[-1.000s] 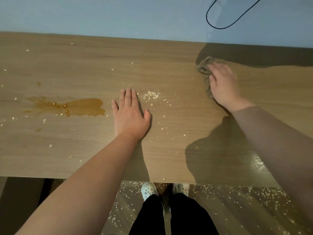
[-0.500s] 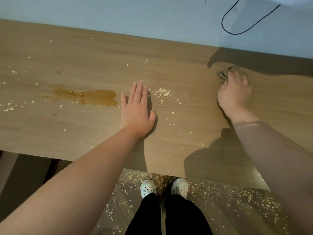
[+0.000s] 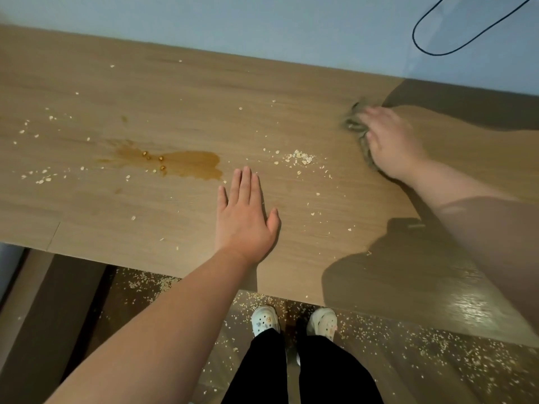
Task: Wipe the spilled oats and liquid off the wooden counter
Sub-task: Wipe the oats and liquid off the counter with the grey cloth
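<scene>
A brown liquid puddle [image 3: 189,164] with a few soaked oats lies on the wooden counter [image 3: 175,91], left of centre. A small heap of dry oats [image 3: 300,157] sits to its right, and loose flakes are scattered across the wood. My left hand [image 3: 245,217] lies flat on the counter, fingers straight, just below and between the puddle and the heap. My right hand [image 3: 393,141] presses down on a crumpled grey-brown cloth [image 3: 354,123] at the right, fingers stretched over it. Most of the cloth is hidden under that hand.
A pale blue wall runs behind the counter, with a black cable [image 3: 455,39] looping at the upper right. Many oats litter the floor [image 3: 408,345] below the counter's front edge, around my white shoes [image 3: 264,319]. A dark shadow covers the counter's right side.
My right hand has slid the cloth leftward, closer to the oat heap, and its fingers have spread flatter over it. My left hand has stayed in place on the counter.
</scene>
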